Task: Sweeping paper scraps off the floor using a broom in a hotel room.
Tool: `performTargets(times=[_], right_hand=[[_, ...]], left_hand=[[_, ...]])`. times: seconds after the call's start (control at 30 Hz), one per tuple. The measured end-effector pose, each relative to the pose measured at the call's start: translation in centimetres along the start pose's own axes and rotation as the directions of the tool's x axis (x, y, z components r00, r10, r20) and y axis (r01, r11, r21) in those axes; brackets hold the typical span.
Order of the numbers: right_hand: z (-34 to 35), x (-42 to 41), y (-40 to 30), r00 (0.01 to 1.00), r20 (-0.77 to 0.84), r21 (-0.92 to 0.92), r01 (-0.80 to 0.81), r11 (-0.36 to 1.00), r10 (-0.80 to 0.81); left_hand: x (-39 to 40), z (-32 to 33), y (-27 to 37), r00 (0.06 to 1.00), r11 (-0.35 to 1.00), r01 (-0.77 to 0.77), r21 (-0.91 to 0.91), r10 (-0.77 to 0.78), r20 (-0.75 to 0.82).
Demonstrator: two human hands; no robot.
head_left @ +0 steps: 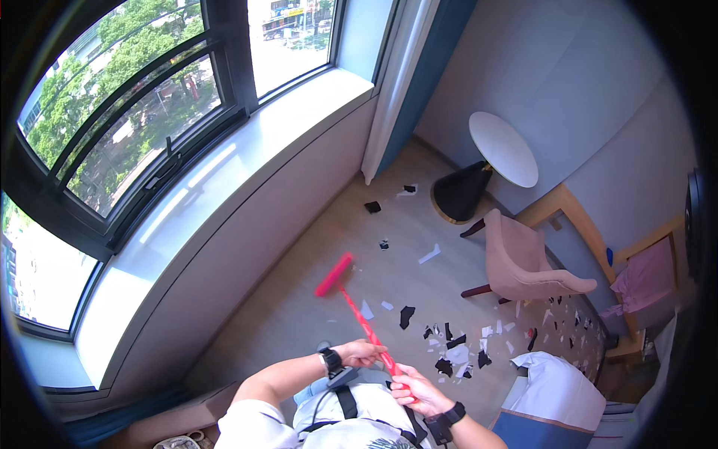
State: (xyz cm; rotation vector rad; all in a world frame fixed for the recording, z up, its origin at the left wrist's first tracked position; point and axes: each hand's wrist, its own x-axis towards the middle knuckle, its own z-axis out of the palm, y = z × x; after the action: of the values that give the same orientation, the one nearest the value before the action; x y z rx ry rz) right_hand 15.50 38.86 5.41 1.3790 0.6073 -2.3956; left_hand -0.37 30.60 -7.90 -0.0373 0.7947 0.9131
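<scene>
Both hands grip the red handle of a broom (359,314). My left hand (362,353) is closed round the handle's middle part, and my right hand (418,389) holds it near its upper end. The broom's pinkish-red head (334,275) rests low over the wood-look floor, slightly blurred, in front of me. Between the broom and the armchair lie scattered black and white scraps, among them a black piece (406,317), a white strip (429,254) and a cluster round a large white piece (457,354). More scraps lie beyond, towards the window wall's curtain.
A pink armchair (519,261) and a round white table (502,147) on a black cone base stand at the right. A bed corner with white and blue bedding (561,387) is at lower right. The window sill (224,185) runs along the left, ending at a curtain (412,84).
</scene>
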Motion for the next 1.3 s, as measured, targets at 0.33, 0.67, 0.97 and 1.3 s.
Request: performTargets(times=[0.33,0.67,0.97,1.3], right_hand=[[-0.6,11.8,0.6,0.823,0.383,0.365,-0.553,0.749,0.420],[-11.8,-3.6,-2.1,0.952,0.110,0.286,-0.305,0.908,0.285],[-11.9,-7.8,-0.8,0.999,0.022,0.116,0.037,0.993,-0.040],[-3.5,0.7,-2.4,0.931,0.236,-0.075,-0.268,0.960,0.278]], left_hand=[[-0.1,-9.6,-4.5,0.943,0.993,0.088,-0.083,-0.110,-0.313],[13.3,5.4,-4.7,0.945,0.943,0.328,0.055,-0.328,-0.002],[13.8,8.3,-4.1,0.928,0.878,-0.297,0.375,0.174,0.329],[4.2,0.3,-4.1,0.952,0.983,-0.173,-0.066,0.150,-0.268]])
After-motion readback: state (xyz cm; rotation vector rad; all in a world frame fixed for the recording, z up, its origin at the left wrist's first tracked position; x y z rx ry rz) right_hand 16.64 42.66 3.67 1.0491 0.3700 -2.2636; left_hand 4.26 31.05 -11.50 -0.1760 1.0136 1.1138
